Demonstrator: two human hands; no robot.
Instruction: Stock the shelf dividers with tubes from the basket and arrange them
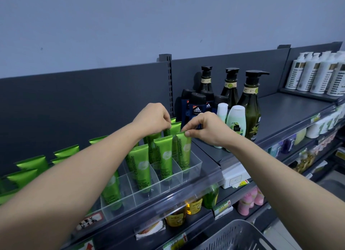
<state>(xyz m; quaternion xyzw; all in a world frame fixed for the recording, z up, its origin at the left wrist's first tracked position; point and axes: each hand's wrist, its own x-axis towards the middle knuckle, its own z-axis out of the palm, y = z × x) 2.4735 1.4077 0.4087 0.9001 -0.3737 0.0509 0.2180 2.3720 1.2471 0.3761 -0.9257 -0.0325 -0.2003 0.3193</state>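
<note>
L hand (155, 119): fingers curled, pinching crimped top edge of rear glossy green plastic tube (172, 128) in rightmost lane, behind front row.

R hand (207, 130): thumb + index closed on crimped top edge of front glossy green plastic tube (183, 150), marked "Chamomile", same lane. Other fingers curled, gripping nothing else.

Both tubes seated cap-down, leaning back, inside clear acrylic divider tray (195, 166) at front of dark grey metal shelf (280, 109). Front tube just ahead of rear tube. Contact betw. the two: cannot tell, hidden by fingers.

More green tubes (141, 167) in lanes to the left, cap-down, same lean. Further rows partly hidden behind L forearm.

Grey perforated plastic basket (237, 236): bottom right, below shelf level, well apart from both hands. Only rim + part of wall in frame; contents not in view.

Right of tray, on same shelf: dark blue shower-gel bottles (197, 106), pale green white-capped bottles (236, 121) and dark olive pump bottles (250, 104). White bottles (317, 74) on raised section, far right.
</note>
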